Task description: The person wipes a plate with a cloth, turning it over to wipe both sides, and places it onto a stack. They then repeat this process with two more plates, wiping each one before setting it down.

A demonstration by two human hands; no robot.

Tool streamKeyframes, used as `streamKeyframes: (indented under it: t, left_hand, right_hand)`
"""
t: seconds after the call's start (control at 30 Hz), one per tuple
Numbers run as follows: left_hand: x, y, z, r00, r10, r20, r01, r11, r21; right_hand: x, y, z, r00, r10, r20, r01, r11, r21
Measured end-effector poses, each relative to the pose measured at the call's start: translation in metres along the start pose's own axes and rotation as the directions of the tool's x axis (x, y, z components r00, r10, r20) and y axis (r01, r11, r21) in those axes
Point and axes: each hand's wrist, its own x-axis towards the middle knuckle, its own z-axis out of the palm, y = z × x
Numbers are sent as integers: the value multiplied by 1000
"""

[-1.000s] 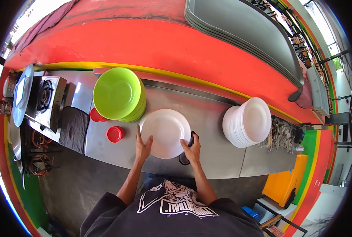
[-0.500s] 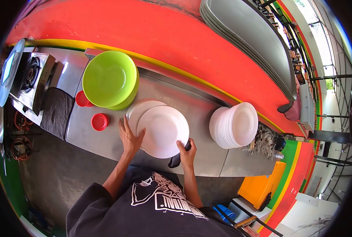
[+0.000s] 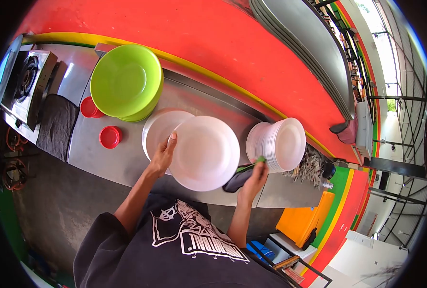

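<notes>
My left hand (image 3: 164,152) grips the left rim of a white plate (image 3: 205,153), thumb on top and fingers beneath. This plate is raised and partly covers another white plate (image 3: 163,126) that rests on the steel counter. My right hand (image 3: 255,178) is closed around a dark cloth (image 3: 237,178) with a green edge, just right of the held plate and apart from its rim. Close beyond that hand, a tall stack of white plates (image 3: 277,144) leans on its side.
Stacked green bowls (image 3: 127,79) stand at the back left, with red cups (image 3: 110,137) beside them. Farther left are a folded dark cloth (image 3: 58,126) and a gas stove (image 3: 29,86). Grey trays (image 3: 309,43) lie on the red ledge (image 3: 184,38).
My left hand has taken hold of the plate's rim and lifted it off the one below. My right hand has moved right, away from the rim, with the cloth.
</notes>
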Motion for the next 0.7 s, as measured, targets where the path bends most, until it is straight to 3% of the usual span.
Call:
streamKeyframes:
  t: [0.03, 0.13, 0.17, 0.2, 0.23, 0.27, 0.3, 0.33, 0.37, 0.4, 0.43, 0.5, 0.53, 0.57, 0.63, 0.7]
  left_hand:
    - [0, 0, -2, 1000, -3, -18, 3, 1000, 5]
    - [-8, 4, -2, 996, -24, -91, 35, 991, 128]
    - [-10, 8, 1, 993, -26, -115, 47, 982, 184]
    - [-12, 13, 5, 994, -21, -109, 42, 979, 198]
    - [-16, 15, 10, 995, -21, -100, 42, 977, 211]
    - [-19, 19, 17, 996, -18, -91, 38, 974, 223]
    - [-22, 22, 27, 991, 69, -116, -40, 972, 230]
    - [-22, 21, 28, 983, 102, -150, -62, 966, 252]
    - [-22, 21, 28, 973, 138, -187, -83, 958, 275]
    - [-20, 21, 26, 957, 177, -229, -104, 949, 298]
    - [-17, 21, 15, 960, 72, -270, 3, 963, 269]
    - [-14, 22, 7, 940, 166, -297, -102, 970, 221]
    - [-15, 25, 6, 927, 213, -308, -156, 968, 198]
    - [-18, 29, 4, 952, 71, -297, -6, 977, 213]
    - [-22, 25, 13, 963, 139, -230, -78, 963, 256]
    - [-28, 29, 23, 969, 194, -154, -130, 928, 350]
  right_hand:
    - [3, -6, 7, 989, -92, -114, 93, 996, 9]
    - [-10, -25, 44, 934, -332, -130, 347, 931, 114]
    - [-17, -22, 55, 936, -351, -18, 351, 931, 104]
    - [-22, -13, 64, 909, -373, 183, 385, 922, -31]
    - [-30, 2, 69, 857, -351, 378, 435, 886, -162]
    - [-46, 32, 78, 807, -311, 502, 538, 736, -410]
    - [-60, 52, 87, 744, -93, 662, 468, 779, -416]
    - [-77, 43, 95, 656, -69, 751, 664, 526, -532]
    - [-88, 55, 91, 681, 9, 732, 443, 791, -422]
    - [-94, 50, 88, 630, 9, 777, 480, 781, -398]
    - [-101, 39, 86, 575, 13, 818, 513, 773, -373]
    - [-112, 32, 73, 487, 24, 873, 593, 725, -351]
    - [-111, 30, 71, 474, 43, 880, 586, 730, -351]
    - [-110, 26, 69, 462, 61, 885, 579, 735, -354]
    - [-101, 33, 68, 455, 106, 884, 600, 697, -392]
    - [-78, 37, 82, 493, -51, 869, 719, 586, -374]
